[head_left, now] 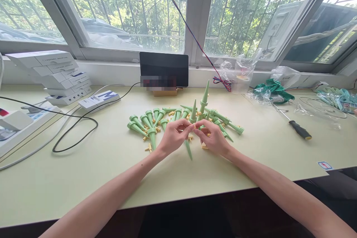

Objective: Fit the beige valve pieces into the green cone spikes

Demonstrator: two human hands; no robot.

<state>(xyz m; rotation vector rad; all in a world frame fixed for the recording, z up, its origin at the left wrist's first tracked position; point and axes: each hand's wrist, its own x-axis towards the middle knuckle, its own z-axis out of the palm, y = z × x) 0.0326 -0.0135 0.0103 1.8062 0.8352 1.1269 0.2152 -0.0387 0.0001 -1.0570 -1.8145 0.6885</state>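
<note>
My left hand (176, 134) and my right hand (212, 136) meet over the table, thumbs and fingers pinched together. Between them a green plastic watering spike (193, 112) stands tip upward. A small yellow valve fitting (194, 127) shows at its lower end, among the fingertips of both hands, which partly hide it. Loose green spikes (152, 137) with ribbed caps lie around the hands, several to the left. More spikes (223, 119) lie to the right, and one taller spike (205, 98) points up behind. Small yellow fittings (148, 148) are scattered among them.
A dark-screened tablet (164, 67) leans near the window. Stacked white boxes (60, 78), a flat white box (99, 100), a black cable (75, 117) and a power strip (21, 128) are on the left. Rightward lie a screwdriver (299, 130) and green plastic bags (272, 91).
</note>
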